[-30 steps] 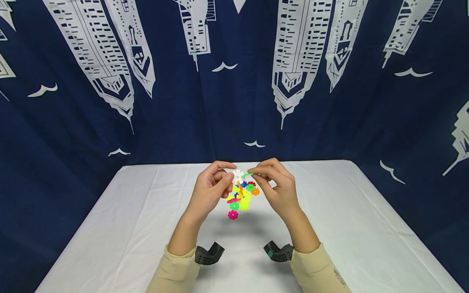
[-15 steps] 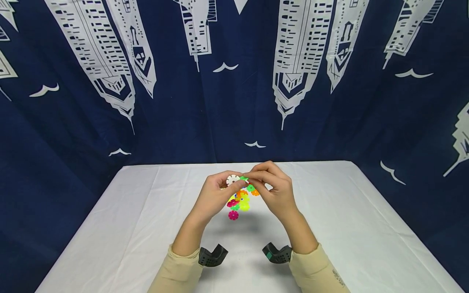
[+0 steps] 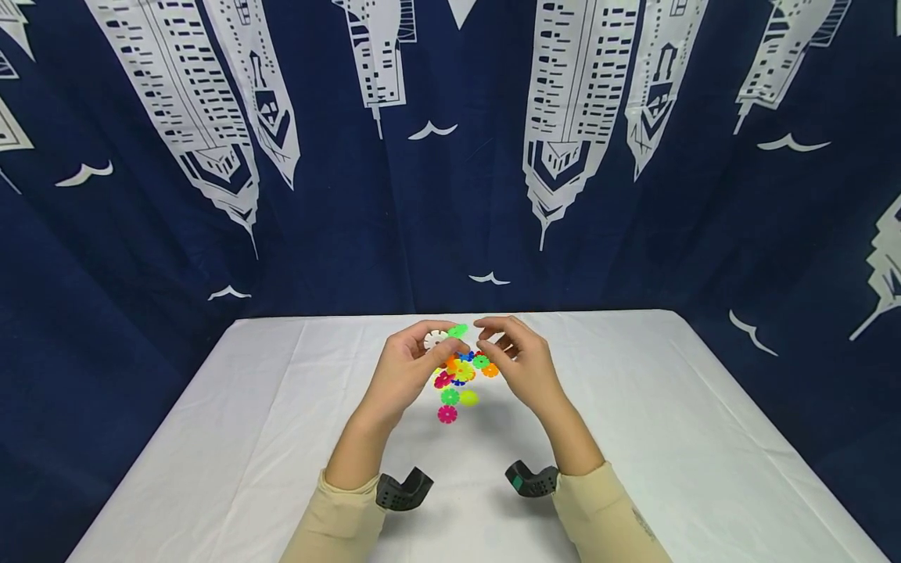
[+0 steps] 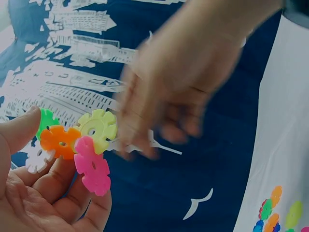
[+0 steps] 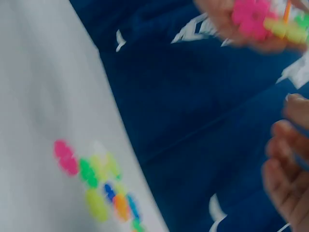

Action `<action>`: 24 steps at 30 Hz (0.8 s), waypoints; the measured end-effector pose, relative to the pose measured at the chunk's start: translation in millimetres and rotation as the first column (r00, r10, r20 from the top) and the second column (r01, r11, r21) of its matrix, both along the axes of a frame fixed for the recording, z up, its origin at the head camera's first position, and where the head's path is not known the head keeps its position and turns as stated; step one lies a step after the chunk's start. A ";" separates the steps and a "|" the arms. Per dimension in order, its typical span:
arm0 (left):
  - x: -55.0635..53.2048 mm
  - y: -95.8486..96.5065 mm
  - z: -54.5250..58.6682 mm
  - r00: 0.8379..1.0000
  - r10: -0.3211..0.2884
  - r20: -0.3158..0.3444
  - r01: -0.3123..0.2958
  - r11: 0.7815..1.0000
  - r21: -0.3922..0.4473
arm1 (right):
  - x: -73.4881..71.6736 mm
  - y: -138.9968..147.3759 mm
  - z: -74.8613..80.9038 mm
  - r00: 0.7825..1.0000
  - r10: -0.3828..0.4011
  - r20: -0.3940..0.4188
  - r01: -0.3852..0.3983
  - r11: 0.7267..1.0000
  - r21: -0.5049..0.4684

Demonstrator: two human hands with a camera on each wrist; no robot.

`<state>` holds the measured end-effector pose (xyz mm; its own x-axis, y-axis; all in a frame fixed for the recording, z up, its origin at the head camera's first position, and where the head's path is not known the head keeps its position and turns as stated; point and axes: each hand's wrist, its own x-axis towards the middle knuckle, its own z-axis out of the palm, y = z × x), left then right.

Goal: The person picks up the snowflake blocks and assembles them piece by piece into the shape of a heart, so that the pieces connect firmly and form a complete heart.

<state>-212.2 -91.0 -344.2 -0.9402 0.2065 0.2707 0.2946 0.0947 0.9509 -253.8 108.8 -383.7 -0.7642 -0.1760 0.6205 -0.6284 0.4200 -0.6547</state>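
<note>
In the head view my left hand [image 3: 400, 374] holds a joined cluster of notched plastic snowflake discs above the table. The left wrist view shows the cluster close up, pinched near the thumb: a green disc [image 4: 47, 120], a white disc [image 4: 37, 155], an orange disc [image 4: 51, 138], a yellow disc [image 4: 105, 129] and a pink disc [image 4: 89, 158]. These discs slot into one another at angles. My right hand [image 3: 522, 361] is a short way to the right, its fingers loosely bent with nothing between them. It is blurred in the left wrist view.
Several loose discs lie below the hands on the white tablecloth [image 3: 281, 438], among them a pink disc [image 3: 447, 414] nearest me and an orange disc [image 3: 489, 370] on the right. A dark blue printed curtain [image 3: 450, 203] hangs behind the table.
The right hand pinched the green disc and brought it against the white one. It has let go and drawn away to the right; the green disc now stays on the cluster in the left hand.
</note>
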 end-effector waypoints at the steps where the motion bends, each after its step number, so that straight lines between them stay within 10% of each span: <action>1: 0.1 -0.3 0.0 1.000 -0.001 0.002 0.001 1.000 0.000 | -3.6 0.4 -5.6 0.998 -0.011 0.062 0.009 0.999 0.040; 10: 2.4 -1.8 0.5 0.999 0.036 0.007 -0.036 0.999 -0.006 | -24.9 0.7 -51.3 0.909 -0.087 0.408 -0.053 0.946 0.321; 24: 1.6 -1.6 1.6 0.999 0.030 -0.021 -0.030 0.999 -0.018 | -28.6 -5.0 -83.5 0.905 -0.160 0.395 -0.046 0.885 0.464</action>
<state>-210.6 -92.5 -342.5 -0.9404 0.1831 0.2867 0.3109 0.1211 0.9427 -282.4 103.8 -467.2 -0.9459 -0.3056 0.1088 -0.3110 0.7587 -0.5725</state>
